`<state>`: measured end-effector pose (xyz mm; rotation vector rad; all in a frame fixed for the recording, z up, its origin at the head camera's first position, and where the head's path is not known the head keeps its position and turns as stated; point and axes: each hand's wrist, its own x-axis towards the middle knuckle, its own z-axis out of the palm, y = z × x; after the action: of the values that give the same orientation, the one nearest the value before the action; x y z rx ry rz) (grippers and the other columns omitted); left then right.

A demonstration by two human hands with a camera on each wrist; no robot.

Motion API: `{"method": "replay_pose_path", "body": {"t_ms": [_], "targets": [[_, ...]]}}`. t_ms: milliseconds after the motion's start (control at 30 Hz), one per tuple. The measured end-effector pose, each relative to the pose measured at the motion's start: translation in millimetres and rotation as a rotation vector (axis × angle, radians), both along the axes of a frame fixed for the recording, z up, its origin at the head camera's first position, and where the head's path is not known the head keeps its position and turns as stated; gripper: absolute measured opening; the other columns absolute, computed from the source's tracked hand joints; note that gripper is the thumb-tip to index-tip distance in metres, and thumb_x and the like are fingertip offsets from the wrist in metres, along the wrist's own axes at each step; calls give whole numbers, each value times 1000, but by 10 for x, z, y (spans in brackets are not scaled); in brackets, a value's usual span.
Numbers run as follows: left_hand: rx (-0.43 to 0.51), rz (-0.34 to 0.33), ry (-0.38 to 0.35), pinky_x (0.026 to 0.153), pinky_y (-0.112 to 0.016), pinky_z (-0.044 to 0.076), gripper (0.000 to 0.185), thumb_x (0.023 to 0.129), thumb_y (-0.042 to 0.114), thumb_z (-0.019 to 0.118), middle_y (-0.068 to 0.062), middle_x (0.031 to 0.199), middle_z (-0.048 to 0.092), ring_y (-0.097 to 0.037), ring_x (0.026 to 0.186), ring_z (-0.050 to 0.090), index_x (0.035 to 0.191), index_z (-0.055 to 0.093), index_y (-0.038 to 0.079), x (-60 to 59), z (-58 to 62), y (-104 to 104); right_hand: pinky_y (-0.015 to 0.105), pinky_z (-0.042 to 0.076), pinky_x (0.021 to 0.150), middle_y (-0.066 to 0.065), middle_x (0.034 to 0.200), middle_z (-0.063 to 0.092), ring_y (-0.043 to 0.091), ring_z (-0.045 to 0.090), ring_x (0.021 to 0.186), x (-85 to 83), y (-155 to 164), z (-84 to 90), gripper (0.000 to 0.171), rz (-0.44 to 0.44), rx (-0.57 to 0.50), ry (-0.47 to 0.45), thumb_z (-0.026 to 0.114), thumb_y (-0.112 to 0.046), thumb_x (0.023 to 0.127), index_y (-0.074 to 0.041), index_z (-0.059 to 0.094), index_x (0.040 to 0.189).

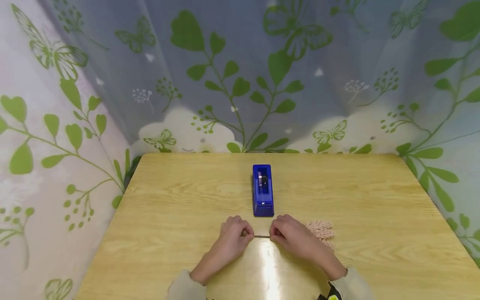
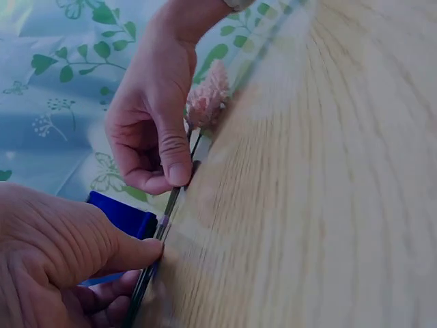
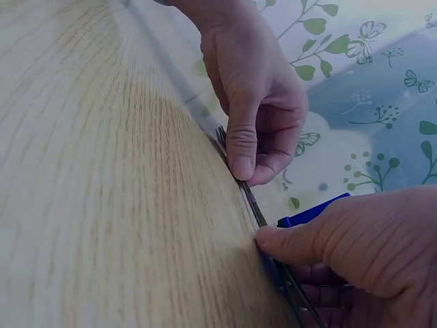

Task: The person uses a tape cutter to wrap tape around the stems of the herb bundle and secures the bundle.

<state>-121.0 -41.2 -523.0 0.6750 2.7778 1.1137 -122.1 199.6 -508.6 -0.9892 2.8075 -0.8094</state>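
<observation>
Two hands are engaged: a thin stem [image 1: 261,236] is pinched between left hand [image 1: 233,237] and right hand [image 1: 290,237], its long axis lying left-right across the table [image 1: 375,200]. Its pink tuft [image 1: 320,230] is found beyond the right hand, with the dispenser [image 1: 262,190] just behind.

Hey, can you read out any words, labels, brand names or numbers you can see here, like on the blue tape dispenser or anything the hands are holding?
None: no readable text in any view.
Blue tape dispenser: no legible label or brand.
Thin stem pinched between the left hand and right hand: unmarked.
Curtain: only leaf and butterfly prints.
</observation>
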Motion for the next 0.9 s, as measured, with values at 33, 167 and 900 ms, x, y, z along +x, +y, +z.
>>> {"method": "replay_pose_path", "body": {"t_ms": [33, 167, 900], "targets": [[-8, 3, -1, 81, -35, 35, 8, 89, 10, 80, 6, 82, 58, -12, 83, 47, 85, 76, 14, 3, 1, -6, 25, 46, 71, -14, 80, 53, 8, 51, 83, -1, -2, -10, 19, -1, 4, 11, 77, -8, 94, -20, 65, 86], [-37, -5, 3, 80, -35, 33, 7, 90, 12, 80, 7, 81, 58, -11, 82, 47, 85, 76, 17, -3, 19, -35, 27, 45, 72, -14, 80, 51, 8, 48, 81, -21, 12, -10, 19, 8, 1, -19, 78, -10, 94, -21, 64, 86], [-37, -66, -40, 82, -32, 34, 7, 90, 14, 81, 6, 83, 60, -9, 82, 49, 90, 75, 17, -48, 80, -106, 30, 50, 75, -4, 99, 55, 9, 48, 86, 34, 66, 107, 22, -4, 112, -21, 82, -19, 90, -14, 67, 105]]}}
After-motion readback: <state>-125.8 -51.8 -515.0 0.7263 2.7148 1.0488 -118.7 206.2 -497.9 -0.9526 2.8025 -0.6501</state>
